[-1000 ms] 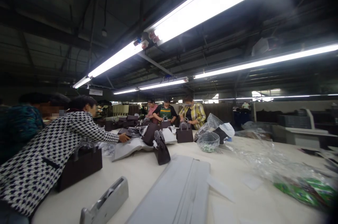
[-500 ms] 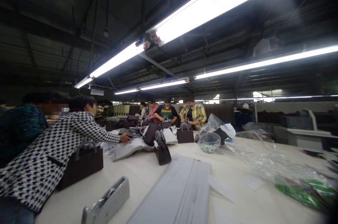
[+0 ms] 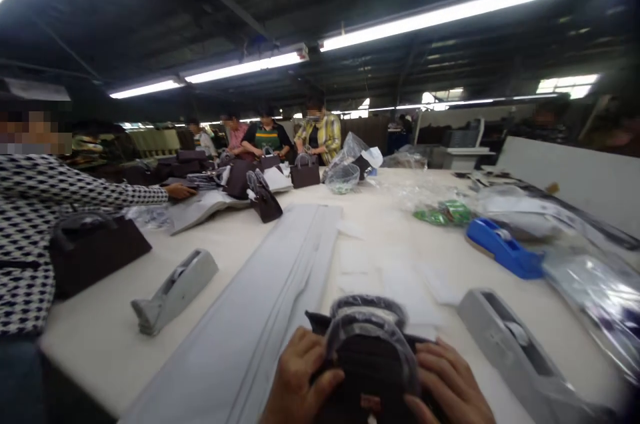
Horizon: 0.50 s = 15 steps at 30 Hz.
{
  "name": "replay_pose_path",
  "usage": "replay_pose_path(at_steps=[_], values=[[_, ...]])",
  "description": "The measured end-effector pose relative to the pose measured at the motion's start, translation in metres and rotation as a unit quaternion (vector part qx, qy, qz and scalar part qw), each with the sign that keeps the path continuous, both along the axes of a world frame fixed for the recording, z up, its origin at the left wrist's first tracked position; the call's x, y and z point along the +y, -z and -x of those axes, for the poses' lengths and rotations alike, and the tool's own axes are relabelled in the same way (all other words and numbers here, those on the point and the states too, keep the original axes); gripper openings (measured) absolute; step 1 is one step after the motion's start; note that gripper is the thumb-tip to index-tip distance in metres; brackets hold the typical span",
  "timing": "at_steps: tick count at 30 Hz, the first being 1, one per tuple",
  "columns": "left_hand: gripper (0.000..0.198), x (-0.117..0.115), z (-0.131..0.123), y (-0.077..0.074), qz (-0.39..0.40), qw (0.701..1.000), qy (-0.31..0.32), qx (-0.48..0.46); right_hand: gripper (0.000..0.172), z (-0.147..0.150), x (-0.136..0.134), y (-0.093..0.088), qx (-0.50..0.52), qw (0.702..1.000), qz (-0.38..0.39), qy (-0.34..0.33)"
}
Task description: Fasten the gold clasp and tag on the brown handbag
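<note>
At the bottom of the head view a dark handbag stands upright close to me, its two arched handles wrapped in clear plastic film. My left hand is closed on the bag's left upper edge, thumb on the near face. My right hand grips the opposite upper edge, fingers over the far side. A small reddish patch shows low on the bag's front; its base is out of frame. Just beyond the bag lie white paper sheets. Left of it is a long stack of grey-white sheets.
Grey tape dispensers stand left and right, with a blue tape dispenser farther right. Plastic bags cover the right side. More dark handbags stand farther back. A co-worker in a checked jacket reaches in from the left.
The view has swung down and to the right. My two hands and the handbag between them have come into view, as have the blue dispenser and the right-hand grey one.
</note>
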<state>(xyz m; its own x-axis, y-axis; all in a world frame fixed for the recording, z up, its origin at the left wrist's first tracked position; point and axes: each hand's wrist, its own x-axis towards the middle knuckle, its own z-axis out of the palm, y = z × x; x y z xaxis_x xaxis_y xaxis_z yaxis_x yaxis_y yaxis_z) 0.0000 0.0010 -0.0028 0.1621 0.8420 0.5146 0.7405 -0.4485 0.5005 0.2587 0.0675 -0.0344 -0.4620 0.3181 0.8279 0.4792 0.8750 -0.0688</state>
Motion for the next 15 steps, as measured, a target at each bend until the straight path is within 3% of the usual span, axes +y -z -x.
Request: replay_pose_path(at_steps=[6,10,13,15], values=[[0.012,-0.005,-0.002,-0.011,-0.013,1.000,-0.017,0.015,0.015,0.002,-0.013,-0.011,0.020,0.994,0.106,-0.020],[0.014,-0.006,-0.003,-0.014,-0.013,0.999,-0.028,0.016,0.025,-0.007,-0.013,-0.014,0.065,0.982,0.171,-0.048],[0.018,-0.004,-0.002,-0.010,-0.016,0.999,-0.033,0.000,0.033,-0.016,-0.013,-0.010,0.137,0.975,0.177,-0.018],[0.022,-0.005,0.000,-0.007,-0.018,0.999,-0.043,-0.007,0.029,-0.022,-0.018,-0.004,0.176,0.973,0.150,0.016]])
